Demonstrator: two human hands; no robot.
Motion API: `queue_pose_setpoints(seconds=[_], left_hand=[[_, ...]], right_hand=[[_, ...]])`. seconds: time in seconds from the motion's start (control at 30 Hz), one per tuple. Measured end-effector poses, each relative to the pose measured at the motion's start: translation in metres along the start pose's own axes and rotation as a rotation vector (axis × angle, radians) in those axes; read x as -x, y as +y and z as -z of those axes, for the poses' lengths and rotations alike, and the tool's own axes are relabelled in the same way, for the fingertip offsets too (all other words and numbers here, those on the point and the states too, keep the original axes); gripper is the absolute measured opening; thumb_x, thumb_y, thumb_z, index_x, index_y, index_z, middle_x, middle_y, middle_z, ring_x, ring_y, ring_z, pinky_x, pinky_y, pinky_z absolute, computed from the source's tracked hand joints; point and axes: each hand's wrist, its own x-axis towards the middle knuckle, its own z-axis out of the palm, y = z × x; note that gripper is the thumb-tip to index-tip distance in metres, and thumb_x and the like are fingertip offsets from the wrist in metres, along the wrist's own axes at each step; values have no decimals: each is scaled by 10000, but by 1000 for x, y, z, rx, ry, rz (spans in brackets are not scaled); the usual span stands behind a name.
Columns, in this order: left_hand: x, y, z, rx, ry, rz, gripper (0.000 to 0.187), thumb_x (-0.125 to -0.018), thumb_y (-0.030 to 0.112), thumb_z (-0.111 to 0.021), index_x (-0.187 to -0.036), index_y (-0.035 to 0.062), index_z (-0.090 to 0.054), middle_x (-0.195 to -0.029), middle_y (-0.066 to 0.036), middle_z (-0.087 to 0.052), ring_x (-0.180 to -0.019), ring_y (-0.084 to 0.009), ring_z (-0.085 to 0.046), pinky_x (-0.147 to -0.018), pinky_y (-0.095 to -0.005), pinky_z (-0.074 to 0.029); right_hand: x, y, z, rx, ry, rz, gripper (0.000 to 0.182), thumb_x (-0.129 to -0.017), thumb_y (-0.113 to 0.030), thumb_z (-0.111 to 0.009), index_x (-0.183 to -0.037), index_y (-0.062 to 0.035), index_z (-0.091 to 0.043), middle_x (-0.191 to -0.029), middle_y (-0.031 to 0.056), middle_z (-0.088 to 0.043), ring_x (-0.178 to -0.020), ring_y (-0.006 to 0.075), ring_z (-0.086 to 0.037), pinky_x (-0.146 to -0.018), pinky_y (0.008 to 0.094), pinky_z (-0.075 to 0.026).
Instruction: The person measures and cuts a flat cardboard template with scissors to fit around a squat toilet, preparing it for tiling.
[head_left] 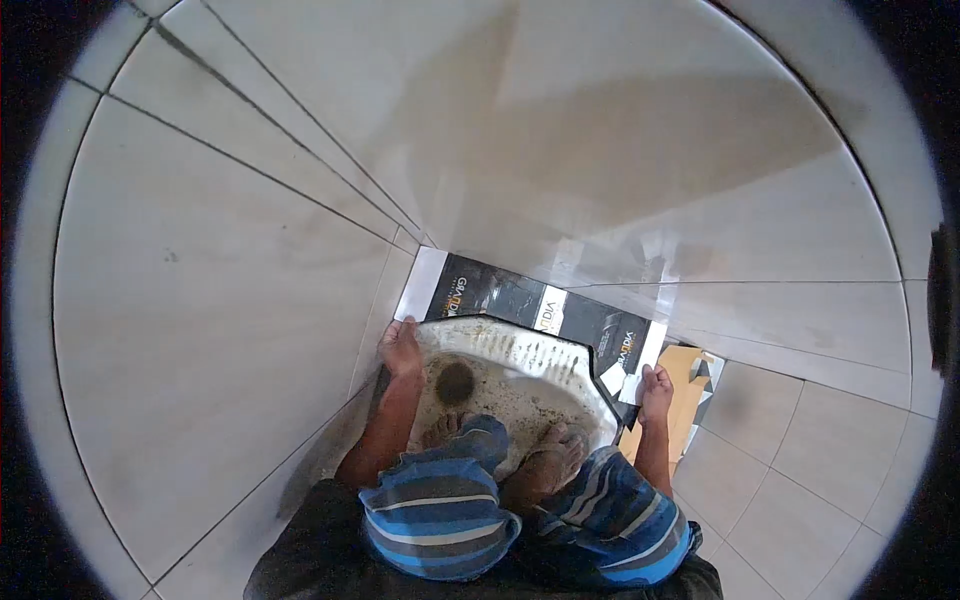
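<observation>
Head view: a squat pan (520, 375), white and soiled, is seen on the floor (200, 300), set in a corner against tiled walls (650, 150). Dark printed cardboard (540, 305) is laid along its far edge. The pan is gripped on both sides: left hand (402, 348) at the far-left rim, right hand (655, 385) at the right rim. Fingers of both hands are curled over the rim edge, clamped on the pan; fingertips are partly hidden. The long axis is seen running left to right between the hands. Both hands are in contact, neither nearer. The drain hole (455, 382) sits just right of the left hand. Bare feet (555, 455) are planted in the near part of the pan, below striped shorts (440, 510). Brown cardboard (680, 375) lies just beyond the right hand.
</observation>
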Motion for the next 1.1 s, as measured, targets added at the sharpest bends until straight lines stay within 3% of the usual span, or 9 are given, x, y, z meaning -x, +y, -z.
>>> queue_pose_setpoints(seconds=[0.1,0.17,0.27,0.6,0.67,0.87,1.0,1.07,1.1], left_hand=[[-4,-6,0,-2,0,14,157,-962,141,-692,-846,99,-595,-789,6,-624,-724,-91,-570,-637,-261,-463],[-18,-28,9,115,-45,-94,159,-965,149,-683,-846,101,-589,-803,0,-622,-725,-95,-572,-641,-272,-469],[-1,-3,-4,302,-31,-39,161,-962,159,-687,-851,97,-588,-822,-6,-627,-722,-103,-573,-642,-284,-475],[-8,-13,5,105,-70,-53,137,-972,200,-688,-897,101,-629,-782,18,-618,-677,-97,-550,-636,-295,-475],[-4,-8,4,16,-43,-81,147,-1002,135,-619,-993,1,-680,-892,-16,-656,-783,-94,-583,-701,-263,-476],[-9,-16,4,101,-52,-103,156,-1019,157,-602,-959,20,-647,-864,-11,-627,-780,-98,-576,-703,-263,-473],[-15,-25,12,157,-142,-175,153,-1021,159,-605,-953,25,-636,-856,-9,-611,-801,-109,-580,-716,-271,-482],[-7,-17,7,85,-25,-104,149,-1021,169,-607,-955,37,-632,-876,-13,-611,-813,-125,-581,-732,-282,-483],[-7,-19,7,78,-64,-90,149,-1021,169,-607,-955,37,-632,-876,-13,-611,-813,-125,-581,-732,-282,-483]], right_hand=[[-2,3,5,33,-5,11,100,-998,-105,-632,-898,-96,-622,-760,-68,-580,-641,36,-485,-604,232,-406],[-9,12,5,73,38,42,125,-997,-104,-637,-876,-115,-610,-748,-81,-553,-631,33,-463,-594,225,-398],[0,1,-2,-36,-31,22,148,-997,-106,-639,-856,-131,-600,-751,-82,-558,-637,33,-473,-593,220,-401],[-10,12,7,-53,-39,62,97,-988,-110,-652,-894,-90,-642,-763,-55,-597,-653,52,-523,-611,233,-436],[-10,10,11,-20,-23,22,72,-985,-115,-660,-921,-82,-650,-761,-52,-597,-655,54,-527,-618,237,-446],[-13,13,6,-57,7,6,53,-988,-119,-650,-941,-93,-655,-742,-68,-575,-631,47,-500,-588,234,-418],[-23,30,21,160,26,68,113,-987,-131,-654,-877,-129,-628,-726,-91,-519,-629,35,-460,-560,230,-375],[-51,72,45,297,-67,359,126,-981,-139,-668,-861,-123,-634,-736,-90,-529,-636,31,-456,-562,224,-371],[-59,86,51,420,-41,409,128,-977,-141,-676,-857,-121,-637,-742,-90,-532,-642,32,-458,-570,226,-374]])
